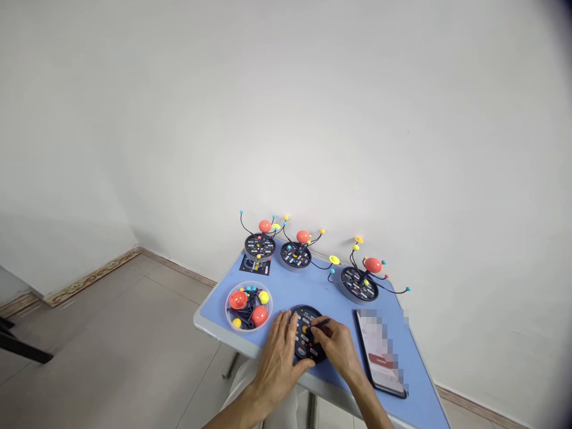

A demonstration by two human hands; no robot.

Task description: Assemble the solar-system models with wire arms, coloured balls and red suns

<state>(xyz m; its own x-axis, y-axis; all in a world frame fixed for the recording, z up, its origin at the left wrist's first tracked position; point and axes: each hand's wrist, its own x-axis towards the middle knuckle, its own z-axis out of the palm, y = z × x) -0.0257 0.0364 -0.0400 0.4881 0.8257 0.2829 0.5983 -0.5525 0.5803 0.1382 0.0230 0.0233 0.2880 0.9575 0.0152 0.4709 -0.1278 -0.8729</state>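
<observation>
A round black base (308,333) with printed labels and small coloured planet pictures lies near the table's front edge. My left hand (281,351) rests over its left rim, fingers stretched out and thumb spread along the near side. Over the right part of the base, my right hand (337,345) pinches a short black rod (322,323) between thumb and fingers. The rod's lower end is hidden by the fingers, so I cannot tell whether it touches the base. Left of my hands, a clear round tub (226,307) holds red and yellow half-balls, small coloured balls and black rods.
Three assembled planet models (260,245) stand along the back of the blue table (286,292), their thin curved arms reaching outward. A black printed card (254,266) lies by the leftmost one. At the right lies a phone (379,357). Behind is a white wall (286,119).
</observation>
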